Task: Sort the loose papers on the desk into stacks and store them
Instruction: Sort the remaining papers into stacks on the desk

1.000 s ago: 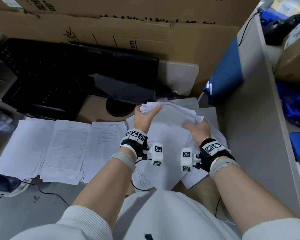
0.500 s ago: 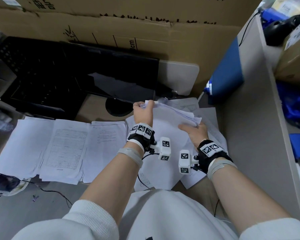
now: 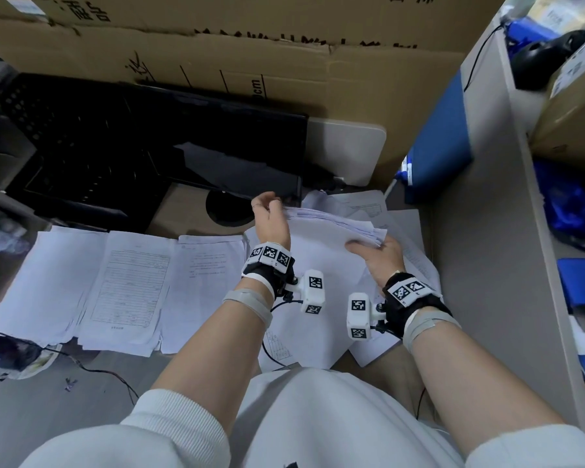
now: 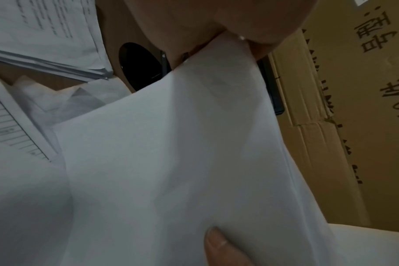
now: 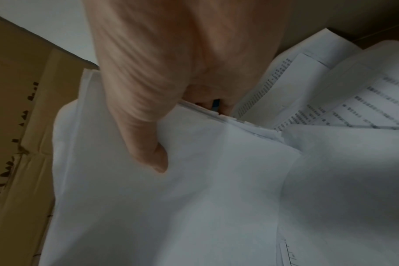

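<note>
A bundle of white papers is raised off the desk at the right, in front of me. My left hand pinches its far left corner with curled fingers; the left wrist view shows the corner caught between the fingertips. My right hand grips the bundle's right edge, thumb on top and fingers beneath. Under the bundle lie loose printed sheets. Three paper stacks lie side by side on the left.
Just behind the bundle stands a black monitor on a round base. At the back left is a black crate, with cardboard boxes behind. A grey partition and a blue folder close off the right. A cable trails by the desk's front.
My left hand went from lying flat over the bundle's far corner to pinching it with curled fingers. The right hand stayed at the right edge.
</note>
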Demonstrator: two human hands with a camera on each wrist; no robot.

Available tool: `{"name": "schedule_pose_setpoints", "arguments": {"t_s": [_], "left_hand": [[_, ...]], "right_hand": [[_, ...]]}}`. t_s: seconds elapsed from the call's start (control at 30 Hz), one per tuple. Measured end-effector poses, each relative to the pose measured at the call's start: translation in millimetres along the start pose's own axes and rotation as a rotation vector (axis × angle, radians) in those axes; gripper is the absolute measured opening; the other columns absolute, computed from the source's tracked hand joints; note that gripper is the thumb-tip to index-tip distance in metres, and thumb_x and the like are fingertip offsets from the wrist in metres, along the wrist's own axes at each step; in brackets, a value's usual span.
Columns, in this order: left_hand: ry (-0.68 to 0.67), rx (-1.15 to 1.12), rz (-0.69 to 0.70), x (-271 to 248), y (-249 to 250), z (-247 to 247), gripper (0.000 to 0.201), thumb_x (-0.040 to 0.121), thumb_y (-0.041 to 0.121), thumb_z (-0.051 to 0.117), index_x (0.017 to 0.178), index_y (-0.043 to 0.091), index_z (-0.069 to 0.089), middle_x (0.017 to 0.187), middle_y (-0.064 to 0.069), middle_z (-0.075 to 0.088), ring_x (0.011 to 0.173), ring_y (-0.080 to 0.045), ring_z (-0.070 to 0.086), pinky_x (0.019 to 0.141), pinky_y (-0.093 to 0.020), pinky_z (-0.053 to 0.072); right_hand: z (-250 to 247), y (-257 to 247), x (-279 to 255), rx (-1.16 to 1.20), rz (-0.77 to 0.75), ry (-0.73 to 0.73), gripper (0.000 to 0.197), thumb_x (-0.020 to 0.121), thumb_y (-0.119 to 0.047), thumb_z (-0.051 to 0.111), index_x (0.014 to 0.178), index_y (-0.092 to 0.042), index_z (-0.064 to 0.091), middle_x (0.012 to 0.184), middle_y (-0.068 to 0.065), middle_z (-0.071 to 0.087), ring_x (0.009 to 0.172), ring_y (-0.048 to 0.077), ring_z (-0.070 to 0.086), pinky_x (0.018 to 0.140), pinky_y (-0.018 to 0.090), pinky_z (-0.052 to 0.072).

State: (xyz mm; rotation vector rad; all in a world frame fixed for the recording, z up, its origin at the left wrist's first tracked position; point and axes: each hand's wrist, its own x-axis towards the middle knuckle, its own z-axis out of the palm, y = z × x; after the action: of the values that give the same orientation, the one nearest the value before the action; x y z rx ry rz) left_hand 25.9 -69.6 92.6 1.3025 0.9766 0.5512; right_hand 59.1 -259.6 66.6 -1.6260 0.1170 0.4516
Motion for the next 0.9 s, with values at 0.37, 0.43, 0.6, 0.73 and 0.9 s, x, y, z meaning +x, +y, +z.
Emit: {"name": "schedule_pose_setpoints", "arguments": {"t_s": [0.37,0.43,0.6,0.73,0.9], "left_hand": [[-0.3,0.022,-0.085,-8,-3,-18,0.071,0.081,0.033,0.083,0.134,0.016,0.039,0.125,0.0,0.06,0.109,-0.01,0.062,0.088,-0.017,0.051],[-0.368,0.152,-0.077,-9,-10,-27,0.076,0.073,0.021,0.09,0.132,0.014,0.043,0.121,0.002,0.063,0.105,-0.007,0.064,0.083,-0.013,0.052],[-0.445,0.198,-0.134,-11,-23,-45,0.04,0.072,0.009,0.088,0.107,0.001,0.07,0.102,-0.01,0.075,0.085,-0.016,0.072,0.077,-0.026,0.058],[-0.455,0.056,-0.152,-7,-28,-54,0.027,0.079,0.011,0.083,0.104,0.011,0.073,0.106,-0.009,0.076,0.101,-0.022,0.072,0.095,-0.039,0.055],[-0.436,-0.106,-0.222,-6,-21,-68,0.032,0.083,0.019,0.081,0.112,0.013,0.07,0.108,-0.007,0.076,0.102,-0.025,0.072,0.089,-0.042,0.059]], "right_hand": [[0,-8,9,0.024,0.109,0.095,0.036,0.077,-0.033,0.083,0.102,-0.011,0.069,0.099,0.006,0.075,0.088,0.024,0.071,0.081,0.039,0.059],[-3,-15,9,0.098,0.131,0.11,0.032,0.078,-0.031,0.083,0.099,-0.012,0.071,0.097,0.008,0.076,0.088,0.028,0.073,0.083,0.044,0.059],[-7,-32,4,0.222,0.127,0.091,0.043,0.072,-0.031,0.087,0.105,-0.01,0.07,0.096,0.01,0.077,0.09,0.033,0.074,0.083,0.053,0.058],[0,-32,-7,0.188,0.105,0.026,0.038,0.075,-0.025,0.086,0.105,-0.008,0.07,0.1,0.012,0.076,0.094,0.031,0.073,0.084,0.047,0.059],[8,-6,-26,-0.163,0.154,-0.103,0.035,0.08,-0.024,0.082,0.108,-0.006,0.071,0.103,0.008,0.075,0.091,0.022,0.072,0.076,0.03,0.058]]}}
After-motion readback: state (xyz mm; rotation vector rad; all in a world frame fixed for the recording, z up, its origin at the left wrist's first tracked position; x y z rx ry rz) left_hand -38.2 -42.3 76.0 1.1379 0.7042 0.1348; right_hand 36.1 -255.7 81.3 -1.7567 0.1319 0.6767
